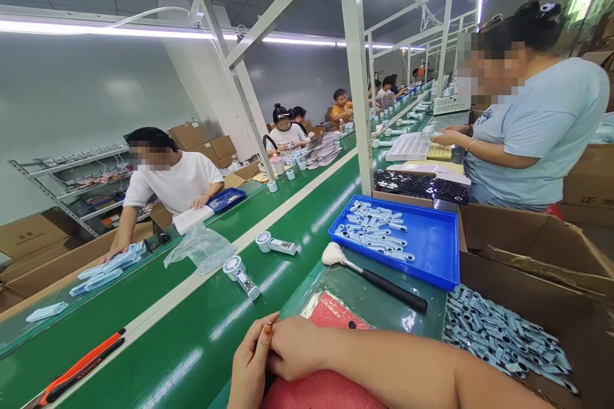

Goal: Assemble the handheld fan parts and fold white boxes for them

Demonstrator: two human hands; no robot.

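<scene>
My left hand [249, 364] and my right hand [295, 348] meet low in the view, pressed together above a pink mat [321, 386]. A small orange piece [268, 328] shows between my left fingers, and my right fingers curl against it. Just ahead lies a white-tipped brush with a black handle [391, 289]. Beyond it, a blue tray [434, 255] holds light-blue plastic parts. To my right, an open cardboard box [542, 281] is heaped with similar parts. Neither hand touches the brush, tray or box.
A green conveyor belt [192, 339] runs along my left, carrying white-headed devices [242, 278], with an orange utility knife [81, 364] at its near edge. Co-workers sit along the line, and one to my right [532, 128] has a hand on a white tray.
</scene>
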